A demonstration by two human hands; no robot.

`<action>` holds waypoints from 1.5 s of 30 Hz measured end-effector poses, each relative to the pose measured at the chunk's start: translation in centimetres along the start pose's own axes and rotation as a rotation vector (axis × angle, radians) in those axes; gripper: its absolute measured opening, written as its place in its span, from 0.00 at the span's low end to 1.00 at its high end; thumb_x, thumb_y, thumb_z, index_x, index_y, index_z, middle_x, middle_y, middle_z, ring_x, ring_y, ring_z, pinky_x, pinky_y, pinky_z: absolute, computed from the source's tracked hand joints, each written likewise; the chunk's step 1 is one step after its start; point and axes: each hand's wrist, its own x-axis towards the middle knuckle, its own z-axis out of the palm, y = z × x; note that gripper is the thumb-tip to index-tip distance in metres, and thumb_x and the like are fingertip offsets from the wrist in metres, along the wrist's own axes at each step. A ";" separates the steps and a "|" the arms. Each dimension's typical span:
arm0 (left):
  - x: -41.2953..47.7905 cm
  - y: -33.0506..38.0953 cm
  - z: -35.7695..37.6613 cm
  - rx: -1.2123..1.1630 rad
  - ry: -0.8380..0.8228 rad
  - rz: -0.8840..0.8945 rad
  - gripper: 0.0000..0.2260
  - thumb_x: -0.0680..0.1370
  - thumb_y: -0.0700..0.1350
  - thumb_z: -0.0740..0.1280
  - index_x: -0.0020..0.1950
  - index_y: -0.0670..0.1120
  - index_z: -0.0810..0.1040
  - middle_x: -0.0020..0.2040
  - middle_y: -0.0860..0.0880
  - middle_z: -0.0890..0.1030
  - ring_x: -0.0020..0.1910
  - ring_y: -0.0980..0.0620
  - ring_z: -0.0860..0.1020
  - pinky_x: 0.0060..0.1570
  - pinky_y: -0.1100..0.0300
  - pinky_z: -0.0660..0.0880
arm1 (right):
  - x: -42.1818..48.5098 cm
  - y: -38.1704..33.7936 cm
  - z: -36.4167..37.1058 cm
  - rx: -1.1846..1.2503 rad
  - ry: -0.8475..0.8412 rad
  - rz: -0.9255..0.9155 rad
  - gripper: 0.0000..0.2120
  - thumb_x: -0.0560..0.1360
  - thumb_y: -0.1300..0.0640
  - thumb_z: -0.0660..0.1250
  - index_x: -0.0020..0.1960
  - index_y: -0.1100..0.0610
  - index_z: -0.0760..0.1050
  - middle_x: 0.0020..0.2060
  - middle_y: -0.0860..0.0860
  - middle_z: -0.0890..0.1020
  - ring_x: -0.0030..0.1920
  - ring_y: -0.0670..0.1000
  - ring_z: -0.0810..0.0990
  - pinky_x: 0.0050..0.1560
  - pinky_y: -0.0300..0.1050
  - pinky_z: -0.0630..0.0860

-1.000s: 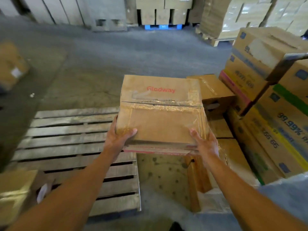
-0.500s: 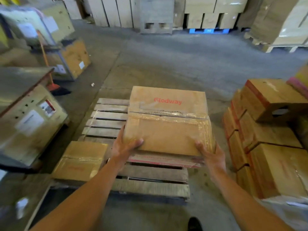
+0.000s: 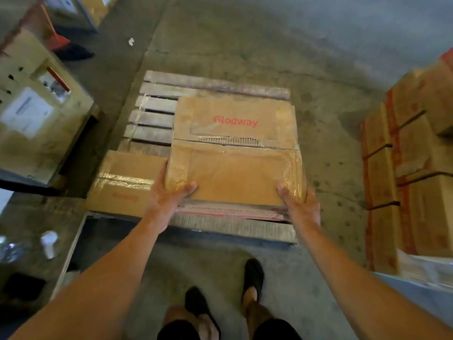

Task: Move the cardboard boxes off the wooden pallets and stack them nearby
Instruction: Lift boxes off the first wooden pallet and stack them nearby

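I hold a brown cardboard box (image 3: pixel 235 148) with red "Flodway" print and clear tape, over the right half of a wooden pallet (image 3: pixel 157 104). My left hand (image 3: pixel 169 197) grips its near left corner, thumb on top. My right hand (image 3: pixel 299 204) grips the near right corner the same way. Whether the box rests on the pallet or hangs just above it I cannot tell. A second, similar taped box (image 3: pixel 125 182) lies on the pallet's near left corner, beside my left hand.
A stack of brown boxes with red stripes (image 3: pixel 414 168) stands at the right. Large cartons (image 3: pixel 36 114) and a red-handled broom (image 3: pixel 58 40) are at the left. Bare concrete floor (image 3: pixel 269 40) lies beyond the pallet. My feet (image 3: pixel 252 278) stand just before it.
I have turned left and stepped up to the pallet, carrying the box away from the right-hand stack. The box is now lower, over the pallet's right half.
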 end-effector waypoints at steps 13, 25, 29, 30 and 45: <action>14.0 -20.7 -10.6 0.061 -0.080 -0.149 0.37 0.67 0.51 0.78 0.74 0.62 0.68 0.65 0.54 0.80 0.65 0.49 0.78 0.55 0.35 0.79 | 6.4 19.2 17.0 -0.055 0.105 0.087 0.46 0.59 0.28 0.77 0.72 0.43 0.70 0.59 0.45 0.82 0.57 0.52 0.83 0.53 0.58 0.83; 17.6 -33.3 -10.4 0.287 0.177 -0.017 0.36 0.74 0.49 0.76 0.79 0.52 0.64 0.66 0.58 0.73 0.68 0.60 0.71 0.67 0.63 0.71 | 10.4 31.1 22.3 -0.003 0.178 0.119 0.41 0.67 0.37 0.78 0.75 0.44 0.67 0.60 0.44 0.79 0.58 0.49 0.81 0.50 0.53 0.84; 16.9 -34.3 -9.4 0.312 0.330 -0.086 0.32 0.74 0.47 0.77 0.74 0.47 0.67 0.59 0.58 0.75 0.59 0.60 0.75 0.62 0.63 0.75 | 10.8 32.0 22.4 -0.010 0.167 0.108 0.42 0.66 0.36 0.78 0.75 0.44 0.68 0.61 0.45 0.80 0.59 0.48 0.81 0.53 0.53 0.84; 16.7 -34.5 -9.2 0.310 0.387 -0.102 0.33 0.73 0.48 0.78 0.73 0.46 0.68 0.62 0.54 0.76 0.60 0.56 0.76 0.62 0.59 0.76 | 10.8 32.3 22.6 -0.025 0.157 0.109 0.43 0.65 0.34 0.78 0.75 0.44 0.68 0.62 0.45 0.80 0.60 0.49 0.81 0.55 0.55 0.83; 16.7 -34.4 -6.8 0.035 0.804 -0.362 0.34 0.68 0.46 0.82 0.68 0.45 0.69 0.64 0.47 0.77 0.56 0.52 0.76 0.52 0.64 0.74 | 11.7 32.3 23.3 -0.030 0.097 0.101 0.35 0.67 0.35 0.77 0.70 0.38 0.70 0.57 0.40 0.80 0.59 0.48 0.80 0.59 0.58 0.81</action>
